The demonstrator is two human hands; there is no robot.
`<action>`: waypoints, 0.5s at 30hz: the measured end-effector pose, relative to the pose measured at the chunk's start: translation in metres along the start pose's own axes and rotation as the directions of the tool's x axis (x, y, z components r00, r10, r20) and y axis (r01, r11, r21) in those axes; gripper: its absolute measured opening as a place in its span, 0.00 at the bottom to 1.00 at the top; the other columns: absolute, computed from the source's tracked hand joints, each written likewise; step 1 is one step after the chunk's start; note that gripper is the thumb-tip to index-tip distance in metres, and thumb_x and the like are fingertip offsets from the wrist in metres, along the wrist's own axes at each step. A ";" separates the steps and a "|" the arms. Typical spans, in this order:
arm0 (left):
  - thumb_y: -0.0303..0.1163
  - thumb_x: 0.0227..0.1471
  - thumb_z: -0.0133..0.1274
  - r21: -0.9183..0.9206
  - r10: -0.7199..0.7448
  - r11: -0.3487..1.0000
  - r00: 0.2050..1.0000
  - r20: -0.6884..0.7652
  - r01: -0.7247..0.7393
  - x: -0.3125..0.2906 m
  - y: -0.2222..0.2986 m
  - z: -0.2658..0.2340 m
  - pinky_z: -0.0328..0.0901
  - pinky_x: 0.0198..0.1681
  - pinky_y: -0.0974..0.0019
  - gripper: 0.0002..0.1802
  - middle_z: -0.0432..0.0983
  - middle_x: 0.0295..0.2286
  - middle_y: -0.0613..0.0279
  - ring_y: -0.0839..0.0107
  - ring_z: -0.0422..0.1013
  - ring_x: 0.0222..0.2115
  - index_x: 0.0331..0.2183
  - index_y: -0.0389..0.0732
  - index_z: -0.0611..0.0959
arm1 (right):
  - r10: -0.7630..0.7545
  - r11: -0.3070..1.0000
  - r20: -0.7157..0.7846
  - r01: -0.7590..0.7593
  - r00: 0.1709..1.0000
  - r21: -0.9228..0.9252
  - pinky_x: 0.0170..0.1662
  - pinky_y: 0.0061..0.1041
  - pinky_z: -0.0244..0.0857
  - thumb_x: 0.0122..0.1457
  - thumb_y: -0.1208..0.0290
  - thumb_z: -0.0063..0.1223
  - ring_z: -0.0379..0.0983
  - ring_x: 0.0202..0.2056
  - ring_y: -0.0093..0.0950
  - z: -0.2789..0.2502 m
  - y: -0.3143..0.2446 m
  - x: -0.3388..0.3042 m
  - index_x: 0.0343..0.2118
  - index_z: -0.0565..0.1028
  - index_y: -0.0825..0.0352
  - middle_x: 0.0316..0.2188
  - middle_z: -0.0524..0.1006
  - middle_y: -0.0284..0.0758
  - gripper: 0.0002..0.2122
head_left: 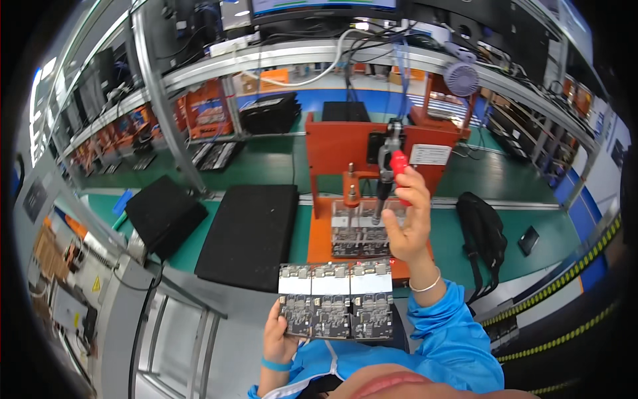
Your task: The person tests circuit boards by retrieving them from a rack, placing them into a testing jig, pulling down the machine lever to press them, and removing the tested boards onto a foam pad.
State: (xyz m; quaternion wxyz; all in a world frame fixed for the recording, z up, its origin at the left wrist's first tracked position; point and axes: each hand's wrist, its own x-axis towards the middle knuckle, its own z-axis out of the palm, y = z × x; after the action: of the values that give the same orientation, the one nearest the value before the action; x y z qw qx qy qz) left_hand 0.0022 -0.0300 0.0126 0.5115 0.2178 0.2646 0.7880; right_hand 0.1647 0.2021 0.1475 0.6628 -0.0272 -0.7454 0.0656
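My left hand point(278, 338) grips the left edge of a dark circuit board panel point(335, 302) with three sections, each with a white band, held near my body. Raised in front of the orange-red test fixture point(339, 149), my right hand point(411, 216) has its fingers curled over the red handle point(399, 163) of a metal toggle clamp point(391, 143), its thumb held away from the handle. Below the clamp, another circuit board panel point(359, 247) lies in the fixture, partly covered by a clear plate point(342, 216) and the clamp's plunger.
Left of the fixture are a large black foam pad point(249, 233) and a black block-like stack point(166, 216) on the green bench. A black bag point(480, 233) and a small dark flat object point(529, 241) lie at right. Cables hang from the metal shelf rail point(299, 58); a small fan point(461, 78) is mounted there.
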 end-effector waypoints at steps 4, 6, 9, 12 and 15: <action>0.34 0.52 0.47 -0.053 -0.015 0.998 0.998 0.055 0.018 0.000 -0.004 -0.007 0.72 0.33 0.63 0.31 0.67 0.43 0.49 0.62 0.71 0.38 0.53 0.31 0.55 | 0.011 1.000 -0.002 -0.011 1.000 0.008 0.57 0.41 0.47 0.49 0.80 0.50 0.55 0.55 0.44 -0.003 -0.003 -0.001 0.42 0.65 0.68 0.47 0.65 0.43 0.16; 0.33 0.52 0.47 -0.054 -0.028 0.998 0.998 0.060 0.031 -0.002 -0.002 -0.009 0.72 0.30 0.65 0.32 0.67 0.43 0.48 0.63 0.72 0.37 0.53 0.30 0.55 | 0.008 1.000 -0.005 -0.008 1.000 0.003 0.57 0.41 0.47 0.49 0.80 0.50 0.55 0.55 0.44 -0.002 -0.002 -0.002 0.42 0.65 0.68 0.47 0.65 0.43 0.16; 0.33 0.52 0.47 -0.060 -0.025 0.998 0.998 0.061 0.029 -0.004 -0.001 -0.011 0.72 0.25 0.66 0.32 0.68 0.41 0.48 0.63 0.73 0.33 0.53 0.31 0.55 | 0.005 1.000 -0.009 -0.004 1.000 0.013 0.57 0.41 0.47 0.49 0.80 0.50 0.55 0.55 0.44 0.004 -0.002 -0.003 0.42 0.65 0.68 0.47 0.65 0.42 0.16; 0.33 0.52 0.46 -0.077 -0.019 0.997 0.997 0.075 0.024 -0.003 0.000 -0.011 0.72 0.23 0.66 0.31 0.68 0.41 0.47 0.62 0.74 0.32 0.53 0.32 0.54 | 0.000 1.000 -0.017 0.000 1.000 0.023 0.57 0.41 0.47 0.49 0.80 0.49 0.55 0.55 0.44 0.004 -0.003 -0.002 0.42 0.65 0.68 0.47 0.65 0.42 0.16; 0.33 0.53 0.46 -0.087 -0.006 0.996 0.999 0.051 0.010 -0.003 -0.002 -0.012 0.73 0.22 0.66 0.30 0.68 0.41 0.47 0.61 0.74 0.32 0.53 0.32 0.55 | -0.009 1.000 -0.018 0.009 1.000 0.027 0.57 0.41 0.48 0.48 0.81 0.50 0.55 0.55 0.44 0.003 -0.003 -0.002 0.42 0.65 0.68 0.47 0.65 0.42 0.16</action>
State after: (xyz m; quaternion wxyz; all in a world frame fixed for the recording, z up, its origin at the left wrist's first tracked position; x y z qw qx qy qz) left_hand -0.0029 -0.0344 0.0018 0.5301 0.2139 0.2177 0.7911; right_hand 0.1620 0.1991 0.1452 0.6702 -0.0156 -0.7385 0.0722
